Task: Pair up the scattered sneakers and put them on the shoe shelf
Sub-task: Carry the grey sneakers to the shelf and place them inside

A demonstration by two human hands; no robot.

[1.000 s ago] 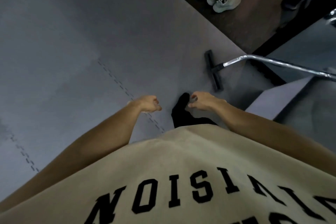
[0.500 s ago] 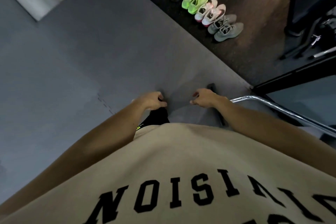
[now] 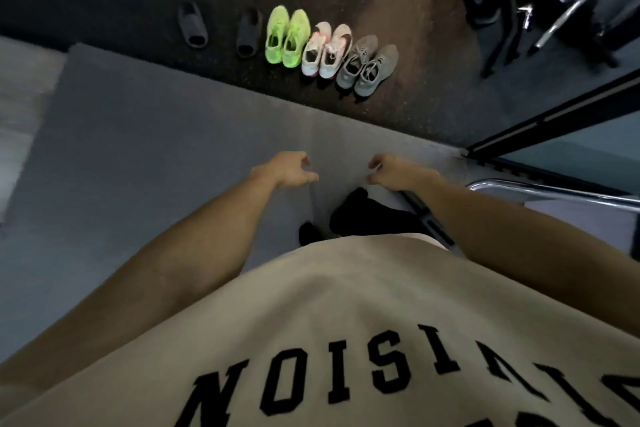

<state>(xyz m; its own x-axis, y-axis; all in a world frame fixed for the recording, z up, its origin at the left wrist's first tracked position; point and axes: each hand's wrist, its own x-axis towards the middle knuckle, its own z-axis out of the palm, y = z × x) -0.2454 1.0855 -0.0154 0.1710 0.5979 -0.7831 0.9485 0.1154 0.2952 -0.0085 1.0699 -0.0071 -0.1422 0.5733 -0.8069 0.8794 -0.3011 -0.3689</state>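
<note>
Three pairs of sneakers stand side by side on the dark speckled floor ahead: a neon green pair, a white and pink pair and a grey pair. Left of them lie two dark slides, set apart from each other. My left hand and my right hand hang in front of my body over the grey mat, fingers loosely curled, holding nothing. Both hands are well short of the shoes. No shoe shelf shows.
A grey foam mat covers the floor under me and ends at the dark floor. A chrome tube frame sits at the right. A black frame edge and metal equipment stand at the far right.
The view has moved forward toward the row of shoes, which now lie lower and larger in the frame. Both hands stay held in front of me, their fingers a little looser.
</note>
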